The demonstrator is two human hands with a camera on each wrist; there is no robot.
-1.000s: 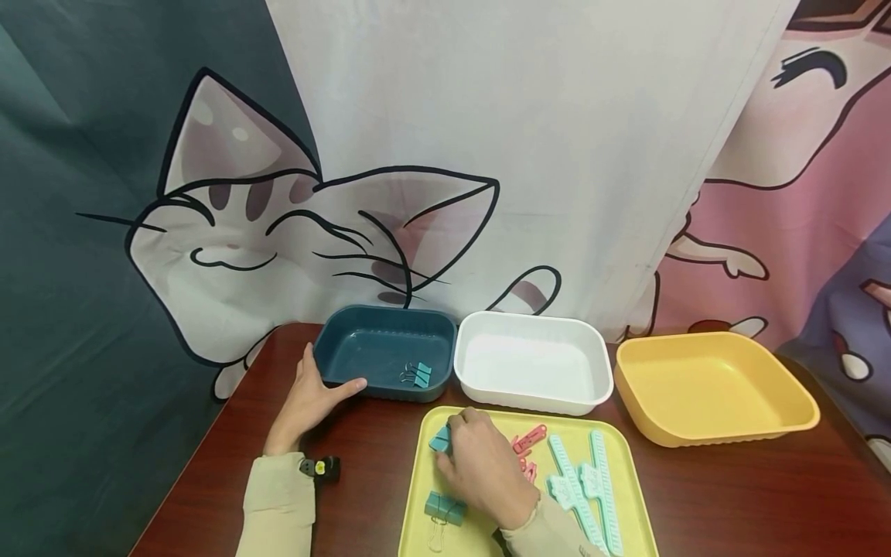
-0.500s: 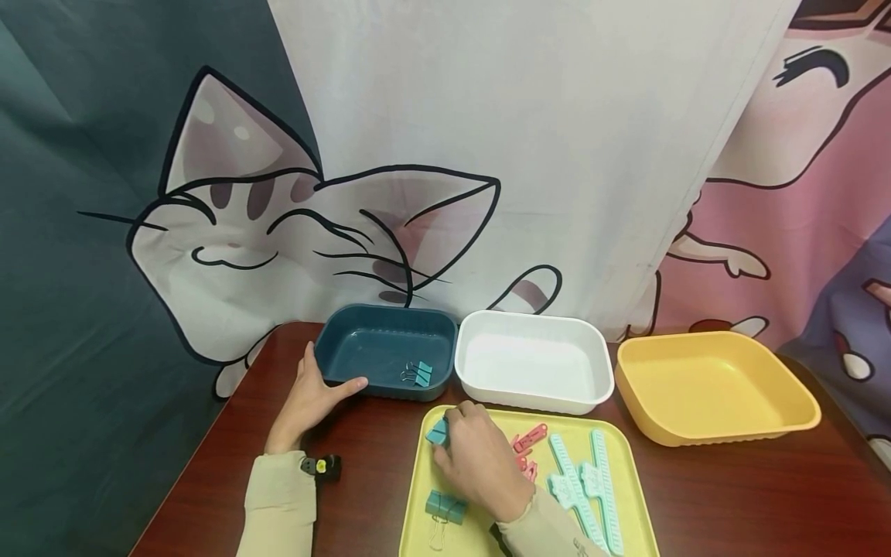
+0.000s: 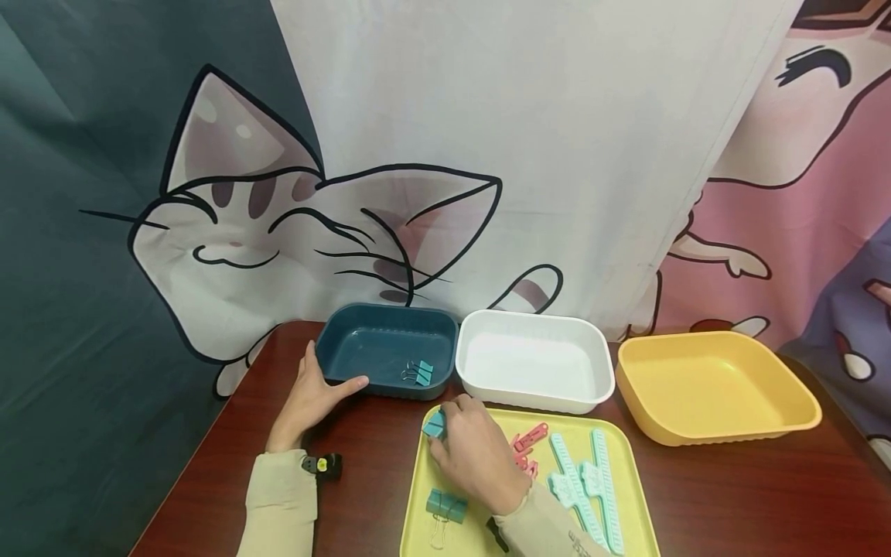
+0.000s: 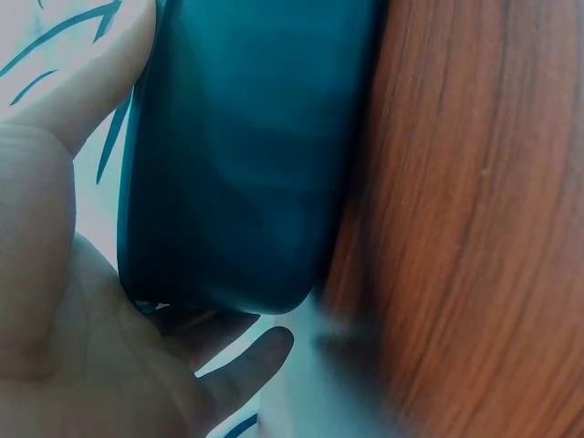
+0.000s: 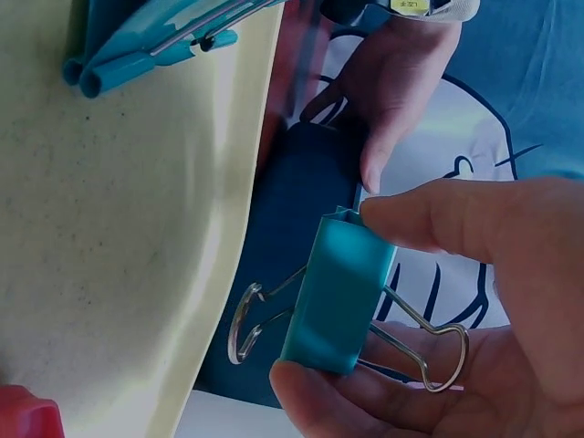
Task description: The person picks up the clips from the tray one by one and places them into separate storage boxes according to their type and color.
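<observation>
Compared with one second ago, your right hand [image 3: 480, 458] is sitting a little farther up and to the left in the head view, and the teal binder clip [image 5: 338, 297] is moving together with it. You are pinching this clip by the two ends of its spine, so its long axis is running from thumb to fingertip, while its wire handles are sticking out at both sides. It is appearing over the far left corner of the yellow tray [image 3: 469, 541]. From there the dark blue bin [image 3: 372, 352] is lying ahead and to the left, and your right hand is clearly holding the nearer position to the clip. Your left hand [image 3: 306, 402] is staying well apart from it, spread around the near left corner of that bin, thumb at the front rim. Inside, small teal clips [image 3: 423, 374] are lying toward the right end. On the tray, a second binder clip [image 3: 446, 506], pinkish-red clips [image 3: 531, 438] and long mint clips [image 3: 604, 495] are resting. Farther right, the white bin [image 3: 534, 360] and the yellow bin [image 3: 717, 387] are standing. Your right sleeve [image 3: 550, 530] is carrying some print, too small to read; the label [image 5: 410, 5] at your left wrist is showing marks which I cannot read.
</observation>
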